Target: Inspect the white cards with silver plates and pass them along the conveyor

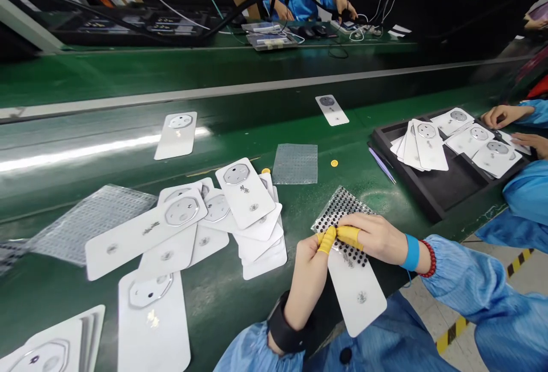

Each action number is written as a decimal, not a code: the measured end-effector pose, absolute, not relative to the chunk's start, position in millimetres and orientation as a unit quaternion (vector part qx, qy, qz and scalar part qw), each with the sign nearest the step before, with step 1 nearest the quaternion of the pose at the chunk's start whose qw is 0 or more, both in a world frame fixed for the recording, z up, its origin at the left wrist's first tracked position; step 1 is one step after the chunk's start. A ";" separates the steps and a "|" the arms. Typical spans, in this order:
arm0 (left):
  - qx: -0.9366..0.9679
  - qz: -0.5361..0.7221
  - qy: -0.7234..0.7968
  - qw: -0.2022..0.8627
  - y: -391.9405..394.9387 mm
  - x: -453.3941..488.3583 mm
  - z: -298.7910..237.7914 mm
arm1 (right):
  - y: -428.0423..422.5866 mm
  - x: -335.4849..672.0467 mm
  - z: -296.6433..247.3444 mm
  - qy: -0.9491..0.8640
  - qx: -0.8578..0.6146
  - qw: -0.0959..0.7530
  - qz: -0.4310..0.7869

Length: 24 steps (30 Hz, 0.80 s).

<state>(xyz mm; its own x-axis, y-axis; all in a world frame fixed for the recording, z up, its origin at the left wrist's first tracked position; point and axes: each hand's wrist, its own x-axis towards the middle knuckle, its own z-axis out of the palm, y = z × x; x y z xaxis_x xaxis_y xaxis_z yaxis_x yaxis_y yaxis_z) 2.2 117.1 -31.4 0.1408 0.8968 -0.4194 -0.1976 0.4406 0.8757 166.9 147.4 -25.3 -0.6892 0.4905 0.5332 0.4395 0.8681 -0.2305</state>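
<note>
I work at a long green conveyor bench. To my right, a black rectangular tray holds white cards, overlapping too much to count, and a blue-sleeved co-worker's two hands rest at its far edge. Loose white rectangular cards lie heaped ahead and left of me, some cut off by the frame. Two clear dimpled plastic sheets and two small yellow discs lie near them. My left hand and right hand, yellow finger cots on, come together, pinching a black-dotted clear sheet against a white card, its upper end hidden beneath.
</note>
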 end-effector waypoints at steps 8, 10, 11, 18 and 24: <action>0.333 0.407 0.516 0.676 114.7 0.4 -39.2 | 142.2 166.4 -39.7 -0.915 -0.267 0.299 0.052; 0.330 0.413 0.516 0.674 116.2 1.0 -41.6 | 143.1 166.1 -47.9 -0.910 -0.259 0.318 0.061; 0.330 0.414 0.516 0.674 117.6 1.5 -42.1 | 144.3 166.6 -51.7 -0.907 -0.258 0.326 0.068; 0.363 0.416 0.546 0.631 125.8 -16.7 -31.4 | 158.6 182.8 -60.6 -0.879 -0.327 0.317 0.140; 0.372 0.481 0.592 0.529 87.9 -41.1 -5.4 | 169.9 193.6 -35.5 -0.809 -0.390 0.368 0.240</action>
